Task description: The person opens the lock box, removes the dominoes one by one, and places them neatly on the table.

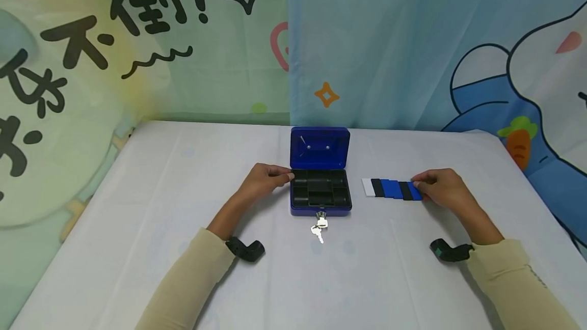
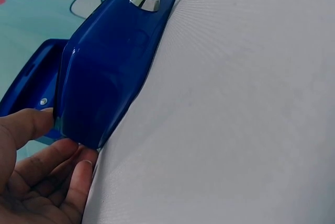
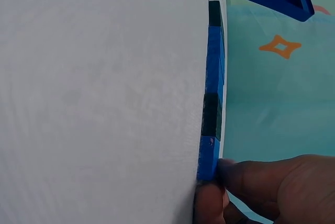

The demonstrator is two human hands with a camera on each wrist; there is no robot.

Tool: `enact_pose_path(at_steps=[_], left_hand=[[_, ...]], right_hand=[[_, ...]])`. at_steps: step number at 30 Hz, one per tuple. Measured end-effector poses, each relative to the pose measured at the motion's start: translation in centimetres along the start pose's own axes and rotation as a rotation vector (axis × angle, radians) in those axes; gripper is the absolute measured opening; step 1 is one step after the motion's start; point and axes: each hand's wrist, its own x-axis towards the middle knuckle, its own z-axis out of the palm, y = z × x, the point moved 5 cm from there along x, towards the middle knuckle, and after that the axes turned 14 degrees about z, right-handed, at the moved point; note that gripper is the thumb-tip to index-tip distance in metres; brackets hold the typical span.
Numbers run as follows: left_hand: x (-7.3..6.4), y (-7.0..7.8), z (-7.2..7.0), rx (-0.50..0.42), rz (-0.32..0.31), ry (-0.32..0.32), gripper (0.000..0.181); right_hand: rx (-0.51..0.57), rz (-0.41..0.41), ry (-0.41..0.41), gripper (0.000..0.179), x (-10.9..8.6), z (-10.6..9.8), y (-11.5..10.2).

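A blue metal cash box (image 1: 321,213) stands with its lid (image 1: 319,147) raised and a black compartment tray (image 1: 319,182) inside. My left hand (image 1: 268,180) grips the box's left side, thumb on the rim and fingers against the outer wall. In the left wrist view the fingers (image 2: 57,161) lie low at the box's corner. To the right of the box lies a row of small flat blocks: a white block (image 1: 368,187), a black block (image 1: 377,188), blue ones (image 1: 392,189) and another black block (image 1: 405,190). My right hand (image 1: 440,187) pinches the blue block (image 1: 416,191) at the row's right end.
Two keys (image 1: 319,225) on a ring hang from the lock at the box's front and rest on the white tablecloth (image 1: 357,279). Behind the table hangs a printed backdrop (image 1: 390,39). A black wrist camera (image 1: 247,249) sits at the left cuff, another (image 1: 451,252) at the right.
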Motion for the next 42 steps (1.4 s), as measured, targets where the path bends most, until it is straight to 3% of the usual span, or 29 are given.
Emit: enact_pose_path(at_steps=[14, 32, 35, 37, 42], left_hand=[[-0.3, 0.2, -0.1, 0.023, 0.007, 0.014, 0.028], [-0.5, 0.7, -0.5, 0.037, 0.032, -0.001, 0.028], [-0.5, 0.7, -0.6, 0.075, 0.047, -0.014, 0.029], [-0.5, 0.8, -0.9, 0.119, 0.073, -0.017, 0.028], [-1.0, 1.6, -2.3, 0.294, 0.183, -0.015, 0.034]], right_hand=[[-0.038, -0.010, -0.019, 0.033, -0.5, 0.4, -0.4], [-0.095, -0.074, 0.030, 0.038, -1.6, 0.5, -1.3], [-0.097, -0.064, 0.061, 0.039, -1.6, 0.5, -1.4], [-0.096, -0.077, 0.109, 0.040, -0.6, 0.8, -0.5], [-0.063, -0.147, 0.187, 0.039, -0.8, 0.4, -0.9]])
